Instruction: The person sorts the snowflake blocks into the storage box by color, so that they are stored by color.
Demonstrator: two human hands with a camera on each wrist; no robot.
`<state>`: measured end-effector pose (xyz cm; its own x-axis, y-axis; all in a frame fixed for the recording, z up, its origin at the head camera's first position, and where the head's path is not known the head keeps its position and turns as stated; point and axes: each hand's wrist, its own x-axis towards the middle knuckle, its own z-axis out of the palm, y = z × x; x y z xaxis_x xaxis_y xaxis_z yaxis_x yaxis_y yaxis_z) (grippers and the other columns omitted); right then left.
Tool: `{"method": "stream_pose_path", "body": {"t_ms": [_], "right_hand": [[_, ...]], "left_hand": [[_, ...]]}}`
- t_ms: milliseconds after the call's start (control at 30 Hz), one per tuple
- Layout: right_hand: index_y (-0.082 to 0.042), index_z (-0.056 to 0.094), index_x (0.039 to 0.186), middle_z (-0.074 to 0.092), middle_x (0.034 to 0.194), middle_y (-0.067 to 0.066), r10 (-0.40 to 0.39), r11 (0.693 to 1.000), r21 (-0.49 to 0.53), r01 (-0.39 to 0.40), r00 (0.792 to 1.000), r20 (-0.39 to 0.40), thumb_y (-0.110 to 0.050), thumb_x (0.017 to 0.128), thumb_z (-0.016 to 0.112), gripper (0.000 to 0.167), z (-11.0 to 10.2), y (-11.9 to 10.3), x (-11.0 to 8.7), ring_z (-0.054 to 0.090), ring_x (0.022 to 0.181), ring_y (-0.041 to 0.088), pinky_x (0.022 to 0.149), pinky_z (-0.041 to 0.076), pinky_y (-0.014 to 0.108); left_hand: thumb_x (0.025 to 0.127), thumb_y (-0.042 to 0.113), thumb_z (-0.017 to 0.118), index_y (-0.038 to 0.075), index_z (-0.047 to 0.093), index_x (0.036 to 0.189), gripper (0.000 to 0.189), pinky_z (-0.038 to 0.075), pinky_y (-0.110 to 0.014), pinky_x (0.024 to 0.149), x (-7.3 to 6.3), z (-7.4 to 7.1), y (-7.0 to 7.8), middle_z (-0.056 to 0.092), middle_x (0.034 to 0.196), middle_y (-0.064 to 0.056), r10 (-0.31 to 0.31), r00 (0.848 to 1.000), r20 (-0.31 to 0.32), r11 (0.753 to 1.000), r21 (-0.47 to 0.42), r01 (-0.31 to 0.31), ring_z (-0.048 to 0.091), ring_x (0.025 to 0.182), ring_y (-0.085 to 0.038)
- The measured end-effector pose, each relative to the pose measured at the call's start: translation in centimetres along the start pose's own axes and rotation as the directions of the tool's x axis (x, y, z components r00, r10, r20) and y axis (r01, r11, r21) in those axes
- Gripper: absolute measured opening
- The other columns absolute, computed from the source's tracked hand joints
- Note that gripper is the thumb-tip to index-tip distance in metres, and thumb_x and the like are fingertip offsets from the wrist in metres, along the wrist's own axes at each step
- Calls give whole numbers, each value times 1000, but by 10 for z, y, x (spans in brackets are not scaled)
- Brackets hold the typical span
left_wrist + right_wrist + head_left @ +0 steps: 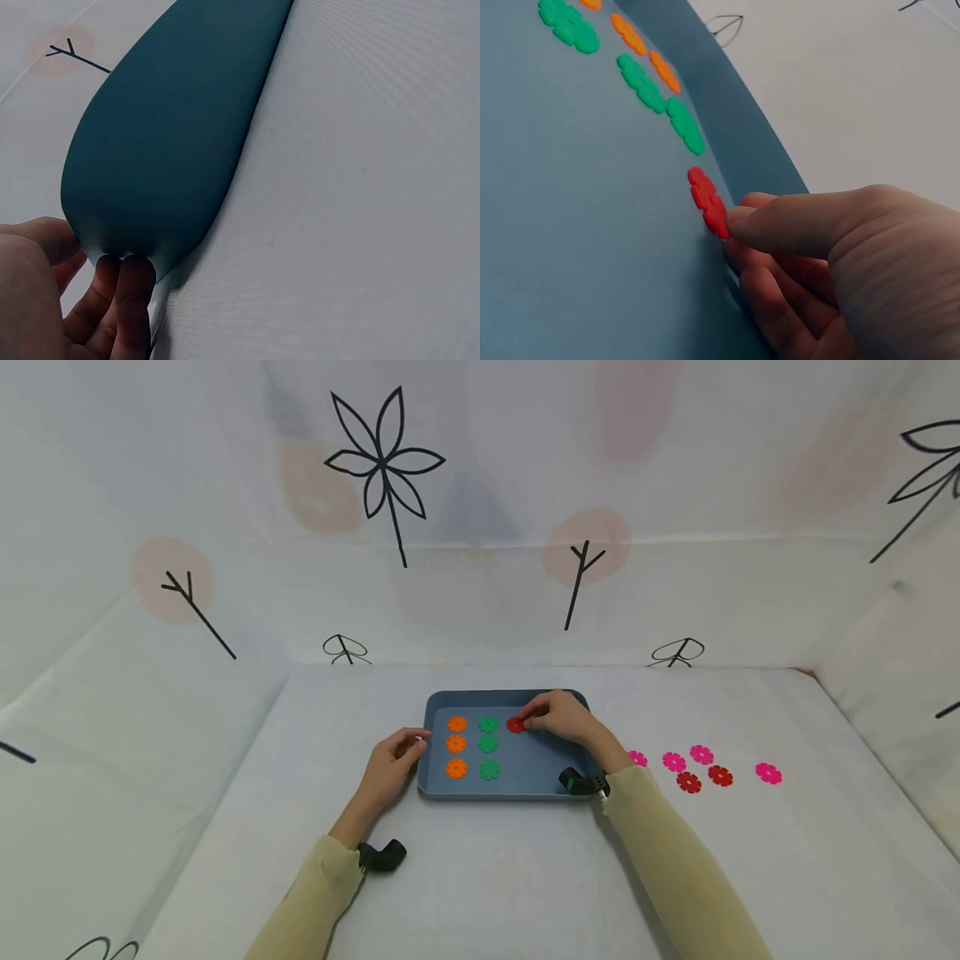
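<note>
A blue-grey tray (531, 787) lies on the table, tilted by the camera angle in the left wrist view. At its left edge my left hand (392, 768) holds the rim, fingertips (136, 271) against the outer wall. My right hand (562, 717) reaches over the tray and pinches a red notched plastic disc (707, 201) between thumb and fingers, at the tray floor near the far wall. Left of that disc stands a column of green notched discs (488, 743). Further left is a column of orange notched discs (455, 744).
On the white tablecloth right of the tray lie several pink notched discs (701, 754) and two red ones (720, 776). One pink disc (637, 758) is partly hidden by my right forearm. A patterned white cloth (480, 602) hangs behind the table.
</note>
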<state>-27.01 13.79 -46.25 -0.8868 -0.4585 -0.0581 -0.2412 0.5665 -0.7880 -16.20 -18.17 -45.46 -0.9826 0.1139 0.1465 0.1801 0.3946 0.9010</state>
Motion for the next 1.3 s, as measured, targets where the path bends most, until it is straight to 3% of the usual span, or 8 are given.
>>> {"method": "stream_pose_path", "body": {"t_ms": [400, 633, 800, 1100, 1300], "right_hand": [[-8, 77, 107, 72, 102, 4, -27, 1000, -7, 27, 1000, 10, -12, 90, 73, 18, 1, 0, 2, 60, 90, 19, 79, 47, 34], [-6, 74, 111, 72, 105, 6, -65, 998, 14, 66, 998, -10, -11, 92, 71, 20, -2, -1, 3, 62, 95, 20, 84, 48, 37], [-2, 72, 114, 71, 108, 9, -74, 995, 58, 76, 997, -30, -10, 93, 70, 23, -7, -4, 1, 63, 96, 22, 84, 50, 38], [-1, 71, 118, 70, 112, 12, -54, 997, 51, 59, 994, -95, -11, 95, 68, 26, -38, -13, -15, 63, 102, 26, 90, 48, 43], [-1, 69, 121, 68, 116, 13, 1, 1000, 12, 1, 990, -138, -15, 97, 65, 28, -61, 4, -41, 60, 108, 31, 94, 47, 50]], "left_hand": [[101, 9, 59, -4, 66, 120, 25, 41, -23, 68, 0, -1, 0, 58, 88, -8, -2, 1000, 5, 1000, 2, 2, 50, 76, -16], [101, 9, 58, -6, 66, 120, 25, 42, -23, 69, 2, -2, -2, 62, 93, -20, 7, 1000, 12, 999, -33, -7, 51, 77, -13], [101, 9, 58, -5, 66, 120, 24, 42, -23, 69, 2, -1, -2, 60, 91, -16, 0, 1000, 14, 1000, -29, 1, 51, 77, -13], [101, 9, 59, -4, 66, 121, 25, 42, -23, 66, 2, -2, 1, 57, 85, -9, -22, 1000, 8, 1000, -20, 22, 50, 72, -13], [101, 9, 59, -4, 66, 120, 25, 42, -24, 66, 1, -1, 0, 58, 86, -10, -17, 1000, 5, 1000, -18, 17, 50, 73, -14]]}}
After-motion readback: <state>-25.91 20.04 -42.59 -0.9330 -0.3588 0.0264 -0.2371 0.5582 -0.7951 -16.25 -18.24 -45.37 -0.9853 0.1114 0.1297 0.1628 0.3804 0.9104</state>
